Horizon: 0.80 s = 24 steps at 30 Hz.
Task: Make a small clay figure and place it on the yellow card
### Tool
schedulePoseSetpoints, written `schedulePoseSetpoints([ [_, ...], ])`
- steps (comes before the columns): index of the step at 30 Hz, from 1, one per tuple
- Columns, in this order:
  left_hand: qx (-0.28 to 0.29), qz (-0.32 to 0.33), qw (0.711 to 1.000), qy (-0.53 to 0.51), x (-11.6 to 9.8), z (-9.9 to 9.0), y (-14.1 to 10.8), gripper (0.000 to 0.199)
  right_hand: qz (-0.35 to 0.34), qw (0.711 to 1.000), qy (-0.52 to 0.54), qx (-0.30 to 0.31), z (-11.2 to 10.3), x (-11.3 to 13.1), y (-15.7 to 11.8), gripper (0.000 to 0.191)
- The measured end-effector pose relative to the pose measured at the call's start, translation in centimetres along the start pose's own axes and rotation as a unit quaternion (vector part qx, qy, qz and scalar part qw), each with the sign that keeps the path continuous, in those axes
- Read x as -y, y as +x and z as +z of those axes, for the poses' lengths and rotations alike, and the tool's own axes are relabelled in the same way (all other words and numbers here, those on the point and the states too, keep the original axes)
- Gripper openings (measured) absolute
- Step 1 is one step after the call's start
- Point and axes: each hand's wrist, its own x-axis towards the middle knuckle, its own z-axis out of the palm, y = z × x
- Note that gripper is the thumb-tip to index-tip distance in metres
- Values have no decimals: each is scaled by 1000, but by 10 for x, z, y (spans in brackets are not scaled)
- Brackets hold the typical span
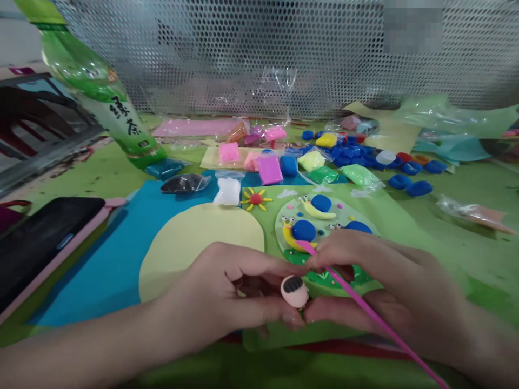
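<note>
Between the fingertips of my left hand is a small peach-coloured clay head with a patch of dark, grooved clay on top. My right hand is closed around a thin pink clay modelling tool, whose flat tip points up and to the left. Fingers of my right hand also touch the clay head's side. Just beyond lies a clay picture with blue-shelled snails on a pale green round, partly hidden by my right hand. A red and yellow clay sun sits at its left.
A pale yellow paper shape lies on blue card. Behind are bagged clay pieces, including white and black, and several blue lumps. A green tea bottle and a phone are at left; a perforated metal panel stands behind.
</note>
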Motion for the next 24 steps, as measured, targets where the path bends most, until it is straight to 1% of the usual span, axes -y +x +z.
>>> schedulePoseSetpoints([
  [3, 18, -14, 1000, 1, 3, 1, 0, 27, -19, 1000, -17, 9, 0, -1, -2, 26],
  [7, 44, -26, 999, -20, 3, 1, -1, 31, -7, 1000, -22, 18, -2, -2, -2, 25],
  [10, 48, -25, 998, -32, -2, -1, -2, 27, -11, 1000, -29, 4, -5, -1, 1, 28],
  [14, 36, -26, 999, -18, -5, -2, 1, 21, -10, 998, -58, 6, -6, -3, 4, 29],
  [19, 21, 0, 999, -37, -5, -2, 6, 13, 4, 996, -90, 3, -7, -6, 4, 30],
  [24, -22, 28, 998, -48, -5, -5, 13, 17, 0, 996, -84, -18, -6, -5, 3, 31],
])
